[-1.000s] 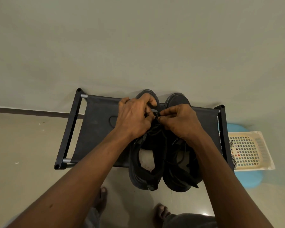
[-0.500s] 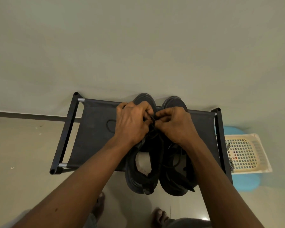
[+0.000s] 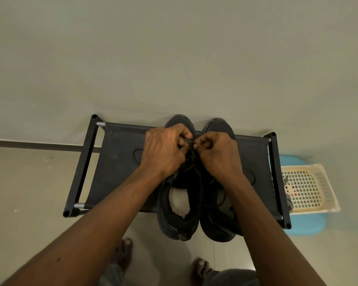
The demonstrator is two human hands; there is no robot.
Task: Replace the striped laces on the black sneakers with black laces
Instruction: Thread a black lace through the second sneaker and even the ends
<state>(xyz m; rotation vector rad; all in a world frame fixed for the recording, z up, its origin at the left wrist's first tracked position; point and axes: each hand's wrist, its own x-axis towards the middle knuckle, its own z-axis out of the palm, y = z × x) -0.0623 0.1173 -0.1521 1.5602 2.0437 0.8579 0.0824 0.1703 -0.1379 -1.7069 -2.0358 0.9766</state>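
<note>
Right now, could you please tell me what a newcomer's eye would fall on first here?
The two hands meet at the centre, the left hand and the right hand both pinching a black lace over the pair of black sneakers, which stand side by side on a low black rack. At the right edge a cream basket sits on a blue stool, and a striped lace shows between basket and rack.

Black fabric shoe-rack shelf, metal frame, stands on floor against wall. On it: left black sneaker and right black sneaker, side by side, toes to wall, heels overhanging front edge. Blue stool on floor just right of rack.
</note>
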